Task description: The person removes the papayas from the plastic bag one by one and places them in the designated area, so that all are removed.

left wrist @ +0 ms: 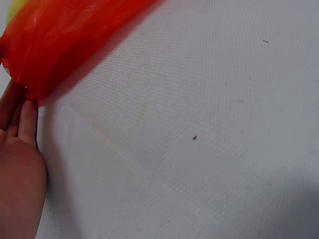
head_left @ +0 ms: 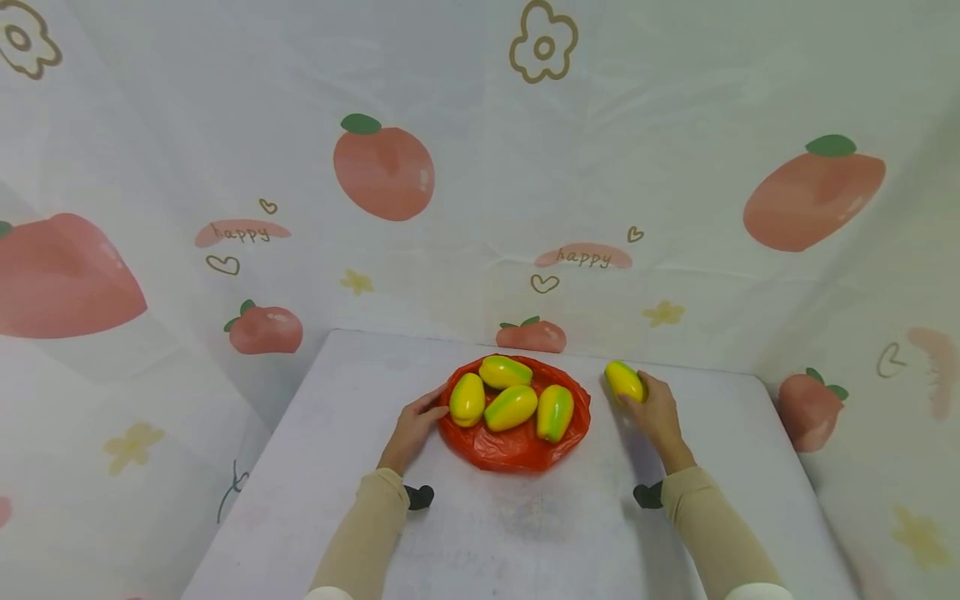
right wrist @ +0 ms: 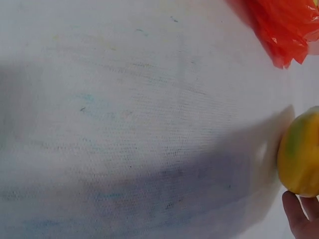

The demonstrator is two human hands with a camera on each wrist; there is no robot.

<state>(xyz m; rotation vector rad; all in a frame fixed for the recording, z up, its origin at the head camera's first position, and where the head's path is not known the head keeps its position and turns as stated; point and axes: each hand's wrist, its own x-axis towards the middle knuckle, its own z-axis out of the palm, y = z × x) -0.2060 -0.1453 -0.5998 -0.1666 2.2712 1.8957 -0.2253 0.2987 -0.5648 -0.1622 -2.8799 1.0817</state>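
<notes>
A red plastic bag point(head_left: 510, 454), its mouth spread into a round shape, lies on the table with several glossy yellow-green fruits point(head_left: 512, 407) in it. At the bag's left rim my left hand point(head_left: 411, 425) pinches the plastic; the left wrist view shows its fingers point(left wrist: 28, 119) at the red edge. To the right of the bag, my right hand point(head_left: 657, 414) grips one more yellow-green fruit point(head_left: 624, 381) by its near end. In the right wrist view that fruit point(right wrist: 301, 154) is cut off by the frame, and only some fingertips point(right wrist: 295, 209) show beneath it.
The white table point(head_left: 525, 542) bears faint smudges. Behind it and at both sides hangs a white cloth point(head_left: 465, 275) printed with fruit, flowers and hearts. Black straps point(head_left: 420, 497) show at both wrists.
</notes>
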